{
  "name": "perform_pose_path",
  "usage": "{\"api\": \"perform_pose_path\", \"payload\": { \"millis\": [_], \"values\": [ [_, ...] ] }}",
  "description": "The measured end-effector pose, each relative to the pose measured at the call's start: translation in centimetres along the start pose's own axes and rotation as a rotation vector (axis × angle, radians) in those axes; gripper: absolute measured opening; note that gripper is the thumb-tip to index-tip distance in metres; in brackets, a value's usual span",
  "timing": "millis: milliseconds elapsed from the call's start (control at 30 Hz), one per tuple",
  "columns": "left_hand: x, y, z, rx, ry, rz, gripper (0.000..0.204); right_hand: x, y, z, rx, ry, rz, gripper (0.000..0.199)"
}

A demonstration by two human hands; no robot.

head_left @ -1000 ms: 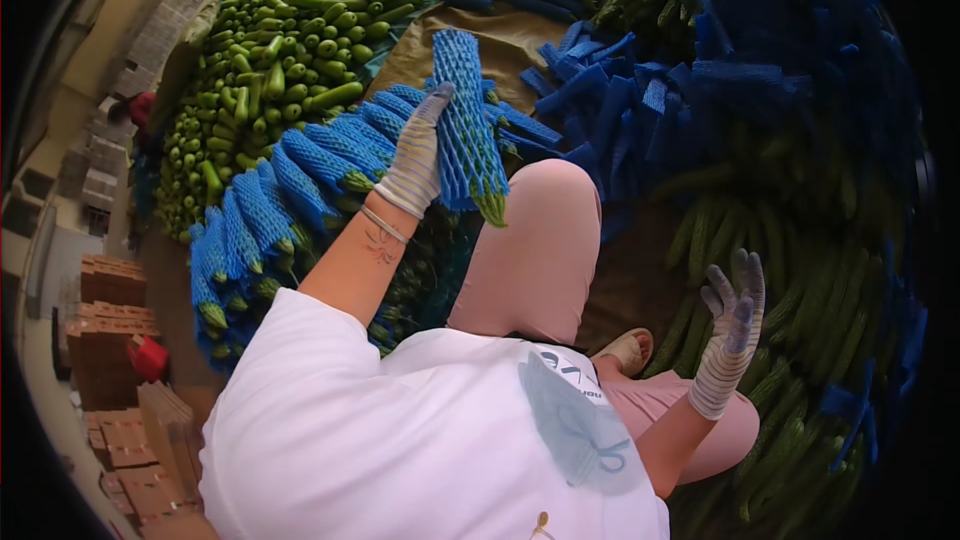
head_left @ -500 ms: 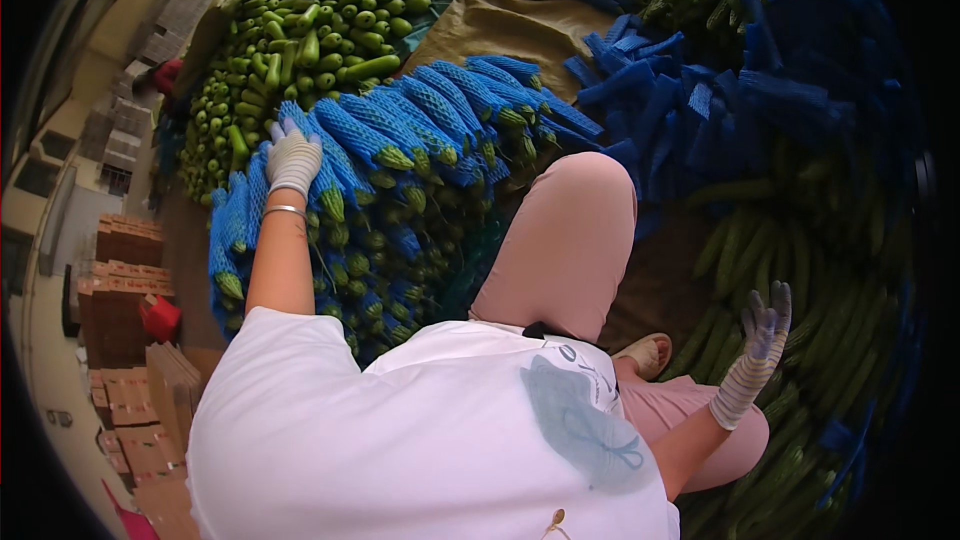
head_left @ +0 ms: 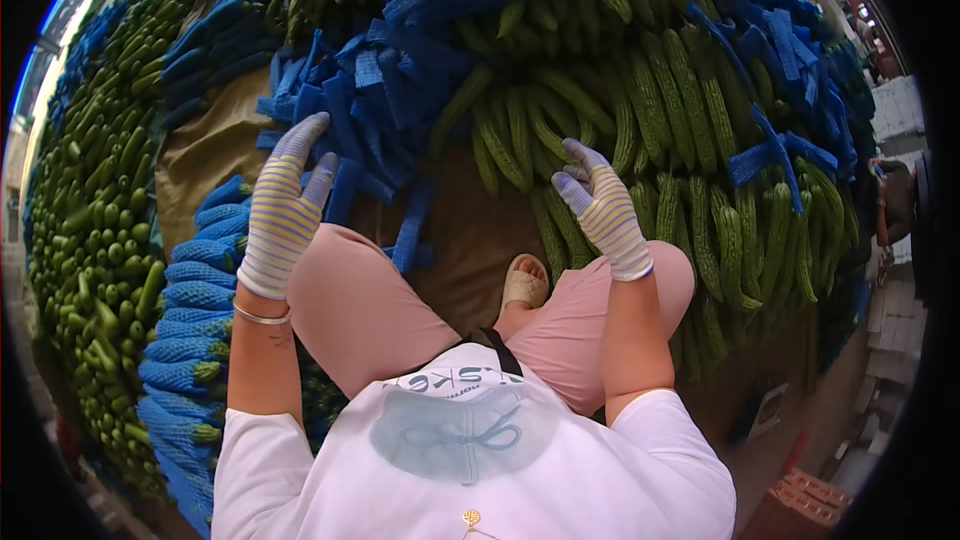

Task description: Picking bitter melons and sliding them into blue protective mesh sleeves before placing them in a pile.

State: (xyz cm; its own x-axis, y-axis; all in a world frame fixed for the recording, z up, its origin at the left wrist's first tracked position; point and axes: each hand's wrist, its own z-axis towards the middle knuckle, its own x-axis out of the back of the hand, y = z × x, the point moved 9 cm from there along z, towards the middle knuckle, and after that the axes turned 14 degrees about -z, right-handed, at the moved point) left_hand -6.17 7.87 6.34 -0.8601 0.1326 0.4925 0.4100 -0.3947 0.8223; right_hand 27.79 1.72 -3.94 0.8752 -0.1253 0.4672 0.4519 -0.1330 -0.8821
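Left hand spread reaching for the blue foam nets, right hand loosely open over the cucumbers; pick-up looks next.

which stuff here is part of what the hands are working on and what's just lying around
In hand:
- left hand in a striped glove, reaching to the empty blue foam net sleeves
- right hand, gloved, at the long bare green cucumbers
- cucumbers already in blue net sleeves

Lying about:
- heap of short green cucumbers
- brown cardboard boxes
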Motion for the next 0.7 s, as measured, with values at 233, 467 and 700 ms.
{"api": "perform_pose_path", "payload": {
  "millis": [233, 467, 700],
  "values": [
    [-15.0, -9.4, 0.3, 0.187, -0.552, 0.026, 0.047, 23.9, 6.1, 2.2, -0.553, 0.466, -1.221, 0.061],
    [-16.0, -10.5, 0.6, 0.227, -0.586, -0.125, 0.051, 29.3, 16.5, 3.6, -0.901, 0.336, -0.939, 0.068],
    [-16.7, -12.9, -0.5, 0.326, -0.682, 0.110, 0.053, 31.0, 13.4, 2.0, -0.938, 0.520, -1.055, 0.066]
  ]
}}
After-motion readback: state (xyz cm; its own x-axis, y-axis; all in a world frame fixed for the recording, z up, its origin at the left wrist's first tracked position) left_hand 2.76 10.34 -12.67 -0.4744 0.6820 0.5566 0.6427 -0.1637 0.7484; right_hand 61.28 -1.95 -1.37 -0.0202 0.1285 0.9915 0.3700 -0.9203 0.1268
